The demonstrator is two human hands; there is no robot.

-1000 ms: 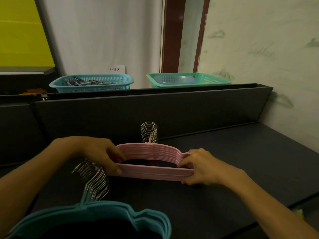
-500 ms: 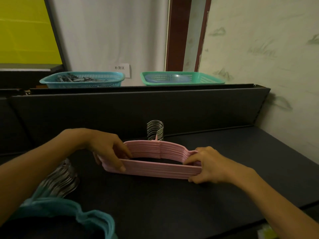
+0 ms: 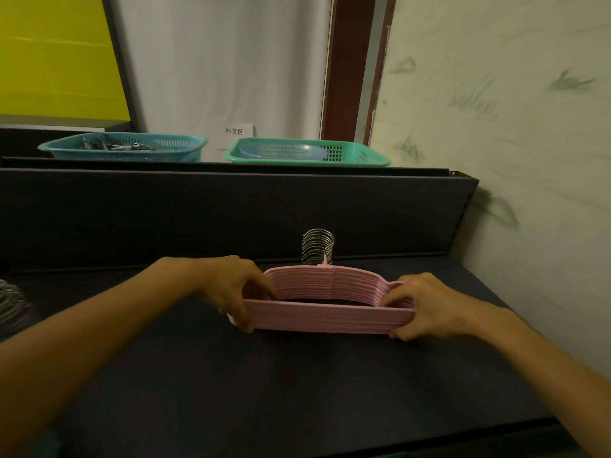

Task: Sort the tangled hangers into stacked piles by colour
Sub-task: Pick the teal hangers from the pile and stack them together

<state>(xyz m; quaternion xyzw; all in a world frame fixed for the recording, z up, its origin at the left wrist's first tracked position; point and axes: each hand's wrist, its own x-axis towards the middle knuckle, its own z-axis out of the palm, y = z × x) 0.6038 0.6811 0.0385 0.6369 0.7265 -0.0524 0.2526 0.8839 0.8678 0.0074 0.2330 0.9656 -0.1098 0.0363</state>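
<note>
A stack of pink hangers [image 3: 327, 317] lies on the dark table [image 3: 297, 385], its bunched metal hooks [image 3: 318, 246] pointing up toward the back panel. My left hand [image 3: 233, 287] grips the stack's left end, fingers curled over the top and the thumb on the front bar. At the right end my right hand [image 3: 420, 307] grips it the same way. Metal hooks of the teal hanger pile [image 3: 10, 307] show at the left edge; the teal bodies are out of view.
A dark upright panel [image 3: 231, 209] runs behind the table. Beyond it stand a blue basket [image 3: 122, 148] holding metal clips and a green basket [image 3: 307, 153]. A pale wall [image 3: 512, 160] closes off the right side.
The pink stack, held in both hands, has shifted to the right along the table. The view followed it, so the teal pile has slid out at the left.
</note>
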